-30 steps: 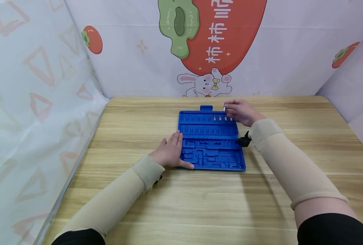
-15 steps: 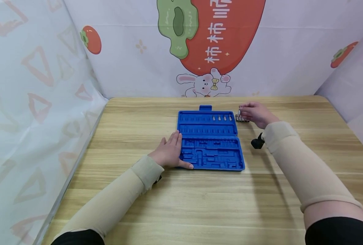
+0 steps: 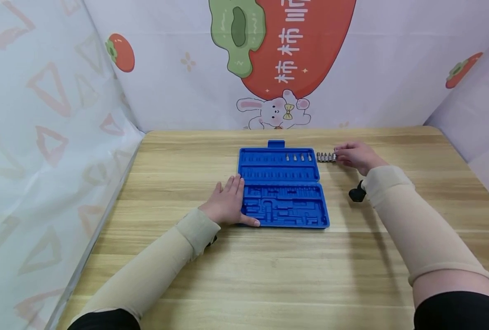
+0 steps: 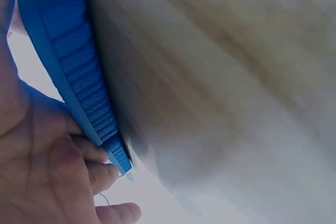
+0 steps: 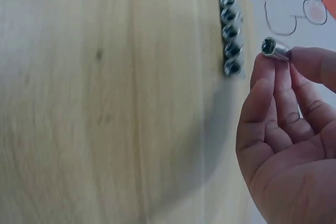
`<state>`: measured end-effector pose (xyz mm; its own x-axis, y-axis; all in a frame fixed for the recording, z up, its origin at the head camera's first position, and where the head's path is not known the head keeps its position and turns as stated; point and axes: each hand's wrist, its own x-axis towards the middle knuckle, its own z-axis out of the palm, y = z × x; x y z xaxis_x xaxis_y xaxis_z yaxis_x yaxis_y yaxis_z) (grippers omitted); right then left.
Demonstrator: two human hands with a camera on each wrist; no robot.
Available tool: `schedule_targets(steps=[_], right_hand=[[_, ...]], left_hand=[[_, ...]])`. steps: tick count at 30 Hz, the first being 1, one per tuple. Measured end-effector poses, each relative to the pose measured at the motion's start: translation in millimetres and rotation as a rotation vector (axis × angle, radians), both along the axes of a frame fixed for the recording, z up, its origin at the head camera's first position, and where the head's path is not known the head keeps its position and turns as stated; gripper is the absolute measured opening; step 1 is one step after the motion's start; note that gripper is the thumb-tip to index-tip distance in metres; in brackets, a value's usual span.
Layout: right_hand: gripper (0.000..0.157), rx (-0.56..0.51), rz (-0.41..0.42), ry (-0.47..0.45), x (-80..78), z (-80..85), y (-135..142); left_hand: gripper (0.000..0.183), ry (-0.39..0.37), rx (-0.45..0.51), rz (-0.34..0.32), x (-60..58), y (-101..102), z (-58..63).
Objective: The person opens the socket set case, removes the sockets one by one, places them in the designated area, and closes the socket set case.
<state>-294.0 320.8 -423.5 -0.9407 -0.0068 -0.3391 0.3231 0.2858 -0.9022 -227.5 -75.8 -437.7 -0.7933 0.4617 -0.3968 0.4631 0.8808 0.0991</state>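
A blue plastic tool case point(image 3: 283, 182) lies spread flat on the table, with several small silver pieces point(image 3: 295, 157) in the upper half's back row. My left hand point(image 3: 225, 204) rests along the case's left edge, fingers extended and thumb at the front corner. In the left wrist view its fingers touch the case's ribbed side point(image 4: 86, 72). Beyond the case's back right corner, my right hand point(image 3: 357, 156) pinches a silver socket point(image 5: 275, 49) between thumb and fingers. Beside it, several more sockets point(image 5: 231, 32) stand in a short row on the table.
The wooden table point(image 3: 277, 279) stretches around the case on every side. A white printed cloth point(image 3: 178, 91) hangs along the back edge, and another cloth point(image 3: 75, 183) borders the left side.
My right hand has moved right, from above the case's back right corner past the socket row to its right end, and lowered. The left hand has stayed on the case.
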Motion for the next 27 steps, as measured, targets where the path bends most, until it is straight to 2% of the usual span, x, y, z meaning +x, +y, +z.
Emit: schedule_targets(steps=[5,10,20,27], right_hand=[[0.035,0.077,-0.023,-0.026,-2.5,-3.6,8],[0.038,0.165,-0.011,-0.042,-4.6,-6.0,12],[0.042,0.255,0.021,-0.037,-8.4,-8.0,12],[0.040,0.265,0.006,-0.021,-10.6,-11.4,10]], left_hand=[[0.133,0.015,-0.013,-0.005,-0.2,-1,0.8],[0.133,0.014,-0.009,-0.001,0.2,-1,0.2],[0.133,-0.002,0.008,0.008,0.8,-1,1.1],[0.133,0.002,0.014,0.009,-0.9,-1,-1.1]])
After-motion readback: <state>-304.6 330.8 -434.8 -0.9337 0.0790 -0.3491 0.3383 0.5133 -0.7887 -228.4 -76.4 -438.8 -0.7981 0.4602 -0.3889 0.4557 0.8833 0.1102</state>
